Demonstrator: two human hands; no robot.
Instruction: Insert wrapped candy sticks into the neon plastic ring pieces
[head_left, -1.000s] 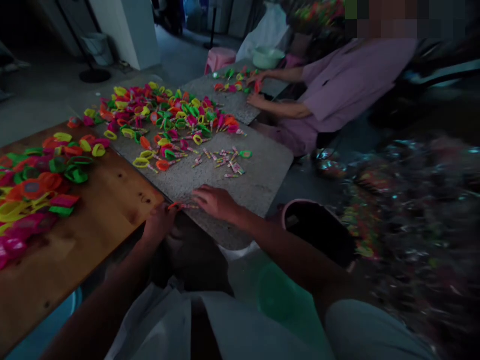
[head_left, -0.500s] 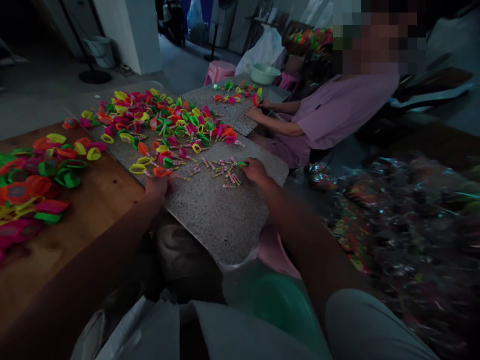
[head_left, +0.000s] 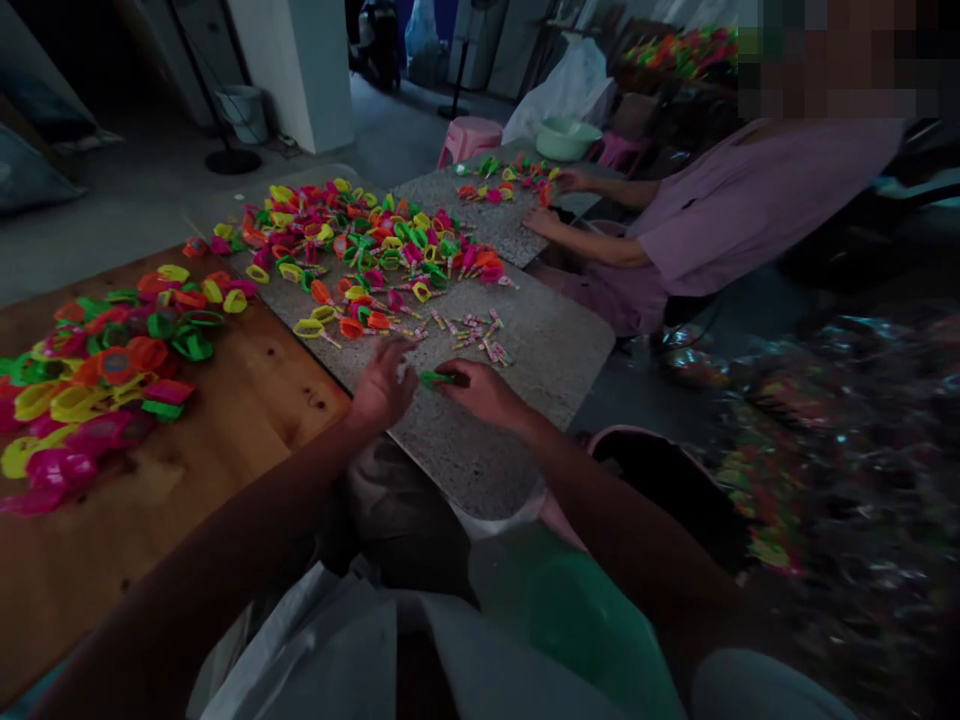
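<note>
My right hand (head_left: pixel 486 392) pinches a small green plastic piece (head_left: pixel 435 377) over the grey speckled table (head_left: pixel 480 460). Just left of it is my left hand (head_left: pixel 384 385), its fingers apart and no object visible in them. Beyond my right hand lie several short printed sticks (head_left: pixel 495 350), loosely scattered. A heap of neon plastic pieces with oval, ring-like heads (head_left: pixel 360 240), some with printed stems, covers the far part of the table. The nearest of these, orange and yellow, lie just past my left fingertips.
At left, a wooden board (head_left: pixel 247 420) bears more neon pieces (head_left: pixel 112 370). Across from me a person in a mauve shirt (head_left: pixel 720 210) works at a second table. A green basin (head_left: pixel 570 137) and pink stool (head_left: pixel 469 138) stand behind. Clear plastic bags (head_left: pixel 862 450) are heaped at right.
My right hand has moved left and nearer me from the printed sticks, with the green piece. My left hand has lifted from the table edge and come rightward beside it. The view has shifted.
</note>
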